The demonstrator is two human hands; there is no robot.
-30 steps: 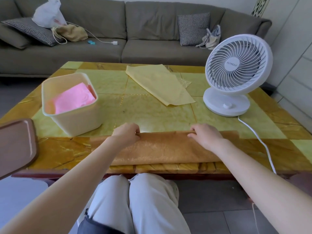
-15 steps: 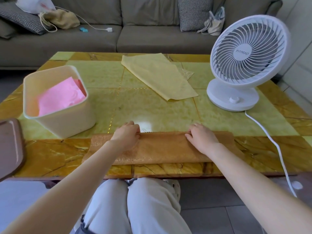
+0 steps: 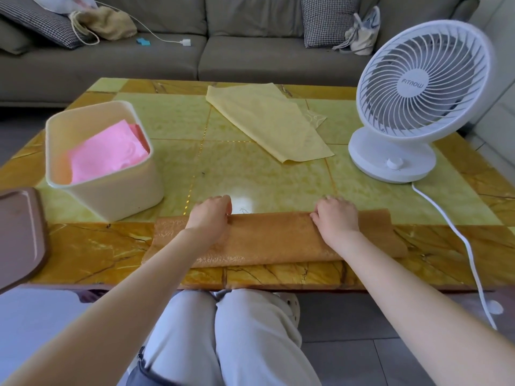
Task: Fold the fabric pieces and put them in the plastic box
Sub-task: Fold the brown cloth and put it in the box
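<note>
Left hand (image 3: pixel 209 215) and right hand (image 3: pixel 337 218) pinch the cloth (image 3: pixel 273 239) at its far edge; I read its axis hand-to-hand, box (image 3: pixel 117 196) leftward.

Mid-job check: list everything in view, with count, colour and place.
table: 1, yellow-green and amber
brown fabric: 1, orange-brown, folded at table's near edge
yellow fabric: 1, pale yellow, table's far centre
plastic box: 1, cream, table left
pink fabric: count unclear, pink, inside plastic box
fan: 1, white, table right
tray: 1, brown, left frame edge
sofa: 1, grey, behind table
cushions: 2, checked, on sofa
left hand: 1, grips brown fabric's far edge
right hand: 1, grips same edge
</note>
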